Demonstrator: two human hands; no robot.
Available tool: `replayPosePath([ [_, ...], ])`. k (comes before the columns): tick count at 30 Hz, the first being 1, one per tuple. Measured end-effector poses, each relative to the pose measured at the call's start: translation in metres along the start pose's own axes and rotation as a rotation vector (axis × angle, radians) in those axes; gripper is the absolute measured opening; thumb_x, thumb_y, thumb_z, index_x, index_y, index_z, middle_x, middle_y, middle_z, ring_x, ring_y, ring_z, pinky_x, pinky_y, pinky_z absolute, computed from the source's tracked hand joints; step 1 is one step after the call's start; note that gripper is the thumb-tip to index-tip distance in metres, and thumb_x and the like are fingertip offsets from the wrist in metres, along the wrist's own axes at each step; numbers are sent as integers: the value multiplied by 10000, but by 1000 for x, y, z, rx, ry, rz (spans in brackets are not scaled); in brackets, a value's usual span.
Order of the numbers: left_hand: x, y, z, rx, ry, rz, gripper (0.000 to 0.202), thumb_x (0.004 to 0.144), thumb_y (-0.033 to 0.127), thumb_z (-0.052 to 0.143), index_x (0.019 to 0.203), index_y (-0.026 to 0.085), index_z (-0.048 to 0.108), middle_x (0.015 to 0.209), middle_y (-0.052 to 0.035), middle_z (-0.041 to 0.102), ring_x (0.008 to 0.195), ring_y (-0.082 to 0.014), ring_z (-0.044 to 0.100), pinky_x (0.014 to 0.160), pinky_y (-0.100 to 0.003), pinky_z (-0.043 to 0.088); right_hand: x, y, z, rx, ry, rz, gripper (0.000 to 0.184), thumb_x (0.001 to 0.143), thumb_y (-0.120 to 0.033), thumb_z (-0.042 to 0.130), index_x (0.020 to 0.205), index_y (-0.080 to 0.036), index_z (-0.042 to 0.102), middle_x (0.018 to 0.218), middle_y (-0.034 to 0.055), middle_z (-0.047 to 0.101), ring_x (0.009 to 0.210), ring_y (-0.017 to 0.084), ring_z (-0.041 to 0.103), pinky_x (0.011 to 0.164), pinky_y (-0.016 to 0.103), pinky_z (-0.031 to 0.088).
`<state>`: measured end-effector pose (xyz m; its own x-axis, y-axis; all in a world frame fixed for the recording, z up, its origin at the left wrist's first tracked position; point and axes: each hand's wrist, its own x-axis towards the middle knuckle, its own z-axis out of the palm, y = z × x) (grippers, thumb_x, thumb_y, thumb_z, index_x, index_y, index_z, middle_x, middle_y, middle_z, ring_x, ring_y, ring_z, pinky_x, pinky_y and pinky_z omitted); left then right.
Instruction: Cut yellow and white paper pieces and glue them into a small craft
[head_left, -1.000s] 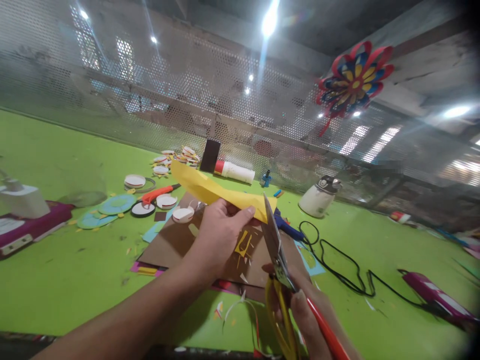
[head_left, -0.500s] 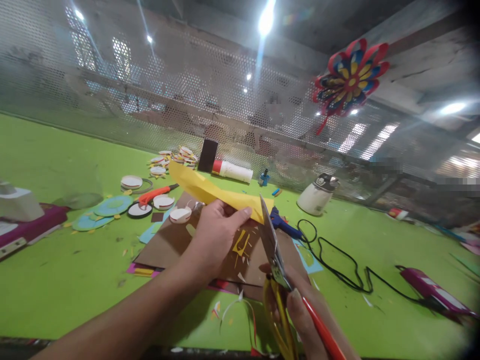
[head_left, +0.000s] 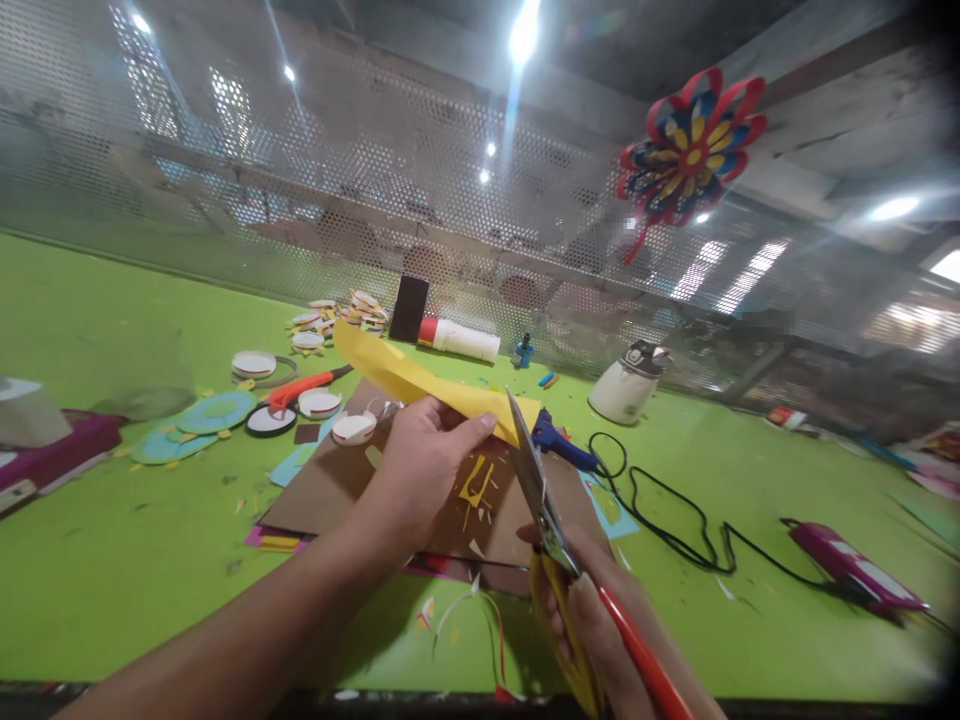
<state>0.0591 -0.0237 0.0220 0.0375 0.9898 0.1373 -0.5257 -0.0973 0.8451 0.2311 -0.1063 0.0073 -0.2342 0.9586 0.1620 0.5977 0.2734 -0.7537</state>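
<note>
The hands (head_left: pixel 424 455) hold yellow paper (head_left: pixel 409 378) and scissors (head_left: pixel 552 535).

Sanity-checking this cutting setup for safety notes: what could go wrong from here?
1. The left hand pinches the yellow paper with its thumb near the scissors in the right hand; a slip might nick it.
2. The paper bows, its far-left end unsupported, so it could flex and pull a cut off line.
3. A blue glue gun lies close to the paper's right end; it might get bumped. Whether it's hot can't be told.
</note>
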Motion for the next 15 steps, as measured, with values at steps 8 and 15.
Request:
replayPosePath([
  [8,1,0,0,-26,-39,-11,234,643,220,763,847,126,696,883,-98,731,817,-214,676,748,-320,537,-9,-9,-4,48,12,53,262,923,-302,550,1164,-201,578,1205,77,586,990,200,611,821,389,526],
  [15,1,-1,0,-36,-40,-28,293,632,223,778,890,113,693,909,-106,732,816,-223,679,751,-332,535,-10,-2,0,104,3,105,300,943,-405,483,1150,-213,586,994,48,648,777,157,640,658,290,540],
])
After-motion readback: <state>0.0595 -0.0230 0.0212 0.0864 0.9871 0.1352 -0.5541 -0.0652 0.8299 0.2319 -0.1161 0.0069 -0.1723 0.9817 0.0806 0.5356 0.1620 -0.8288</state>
